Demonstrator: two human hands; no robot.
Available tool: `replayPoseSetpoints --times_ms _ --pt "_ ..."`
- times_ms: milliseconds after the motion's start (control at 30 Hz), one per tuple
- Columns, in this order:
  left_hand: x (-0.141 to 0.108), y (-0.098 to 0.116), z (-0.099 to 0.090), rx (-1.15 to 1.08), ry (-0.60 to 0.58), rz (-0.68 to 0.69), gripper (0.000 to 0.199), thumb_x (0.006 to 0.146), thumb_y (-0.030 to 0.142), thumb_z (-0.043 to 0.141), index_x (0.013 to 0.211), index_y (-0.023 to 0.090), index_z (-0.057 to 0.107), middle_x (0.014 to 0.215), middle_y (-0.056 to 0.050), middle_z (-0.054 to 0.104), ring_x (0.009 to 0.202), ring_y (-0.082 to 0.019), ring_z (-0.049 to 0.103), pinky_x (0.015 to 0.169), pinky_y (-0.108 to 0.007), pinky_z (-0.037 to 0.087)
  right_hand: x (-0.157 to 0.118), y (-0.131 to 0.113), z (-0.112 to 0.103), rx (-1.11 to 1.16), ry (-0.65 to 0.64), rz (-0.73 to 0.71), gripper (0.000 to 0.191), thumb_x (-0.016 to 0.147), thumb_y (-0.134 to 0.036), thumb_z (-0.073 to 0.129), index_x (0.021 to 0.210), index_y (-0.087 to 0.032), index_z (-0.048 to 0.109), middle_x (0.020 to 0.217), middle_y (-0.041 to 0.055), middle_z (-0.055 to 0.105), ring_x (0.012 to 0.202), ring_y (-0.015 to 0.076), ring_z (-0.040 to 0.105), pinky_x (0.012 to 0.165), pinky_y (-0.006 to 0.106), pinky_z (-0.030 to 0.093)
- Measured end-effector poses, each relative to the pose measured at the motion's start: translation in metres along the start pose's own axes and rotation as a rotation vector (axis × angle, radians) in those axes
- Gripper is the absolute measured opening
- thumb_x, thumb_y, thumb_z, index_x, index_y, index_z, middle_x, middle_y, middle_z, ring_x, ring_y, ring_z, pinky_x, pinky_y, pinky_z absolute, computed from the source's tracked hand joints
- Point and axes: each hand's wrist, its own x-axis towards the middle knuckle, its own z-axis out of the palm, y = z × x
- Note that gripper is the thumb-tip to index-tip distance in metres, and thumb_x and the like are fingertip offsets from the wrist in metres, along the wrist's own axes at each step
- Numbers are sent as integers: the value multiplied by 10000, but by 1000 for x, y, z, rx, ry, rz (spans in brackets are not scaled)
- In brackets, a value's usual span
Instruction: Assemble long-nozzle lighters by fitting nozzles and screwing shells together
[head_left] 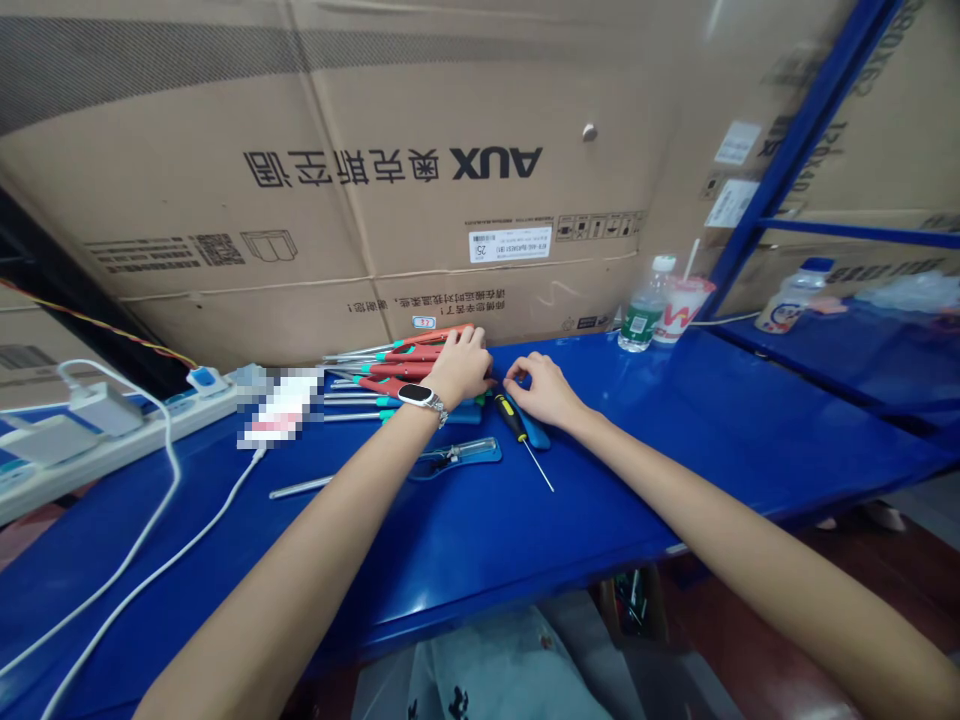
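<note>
My left hand (465, 368), with a watch (420, 396) on its wrist, is bent over the handle ends of several red long-nosed lighters (405, 369). Its fingers curl down, and what they grip, if anything, is hidden. Just right of it, my right hand (545, 389) makes a pinch; I cannot make out anything between the fingertips. Below that hand lie a black-and-yellow screwdriver (512, 416) and a blue handle piece (535, 430). Nearer me, an opened blue lighter (480, 451) shows its inner parts. Blue lighters (352, 399) with metal tubes lie beside the red ones.
A large cardboard box (375, 220) stands behind the blue table (450, 560). Back right are a water bottle (639, 310), a drink cup (681, 308) and another bottle (796, 295). A power strip (142, 440) and white cables (217, 520) run along the left.
</note>
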Motion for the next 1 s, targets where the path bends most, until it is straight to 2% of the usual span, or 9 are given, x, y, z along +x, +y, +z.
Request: replayPoseSetpoints --times_ms 133,300,400,500,600,700,767,833,1000 --pt "2 -4 6 -83 29 -14 163 849 324 746 822 164 760 1183 -163 599 1183 -362 515 992 -493 398 0 1 3 53 28 14 90 889 -235 618 836 -200 683 910 65 632 902 227 567 859 368 441" --pt "-6 -9 0 -229 187 -31 141 873 294 749 881 155 734 1139 -143 637 1119 -331 569 954 -469 451 -5 -2 -1 221 125 -49 75 878 -274 643 843 -208 644 875 53 657 848 229 575 807 379 455" --pt "-30 -12 -9 -408 279 -7 100 875 245 750 881 163 694 1053 -101 692 1001 -267 639 894 -402 504 -17 -13 -6 442 104 -157 171 871 -335 680 967 -210 613 948 53 697 841 207 617 778 359 482" --pt "-69 -8 -17 -704 384 -77 87 923 261 697 912 178 675 917 -51 744 832 -197 693 751 -314 538 -31 -33 -7 610 22 -216 318 847 -378 737 1078 -214 592 991 53 731 863 195 673 789 347 508" --pt "-105 2 -18 -894 512 -181 122 938 295 677 906 177 678 897 -45 771 808 -180 715 733 -298 556 -40 -57 -2 659 -68 -219 261 855 -383 738 1024 -206 648 949 45 755 841 191 696 783 338 518" --pt "-127 7 -15 -991 597 -285 158 916 324 700 868 175 672 867 -37 769 776 -166 713 733 -297 570 -40 -77 3 692 -130 -217 196 880 -369 708 973 -196 699 885 35 767 779 180 698 736 317 511" --pt "-135 2 -13 -1039 616 -337 200 900 354 717 833 175 658 812 -26 752 724 -151 696 694 -281 563 -35 -86 3 697 -149 -255 175 926 -347 649 923 -186 717 843 32 767 759 169 695 740 307 500" --pt "-140 -8 -12 -1074 591 -352 218 897 370 720 825 175 654 777 -22 735 700 -140 682 676 -270 555 -28 -92 3 666 -162 -303 262 972 -331 576 811 -177 715 794 30 755 748 157 683 754 302 487" --pt "-150 -32 -18 -1046 541 -202 181 917 314 691 1028 171 690 930 -52 744 806 -143 685 773 -292 566 -9 -100 7 719 -247 -319 388 997 -372 529 696 -169 666 728 37 718 682 142 631 715 288 477"
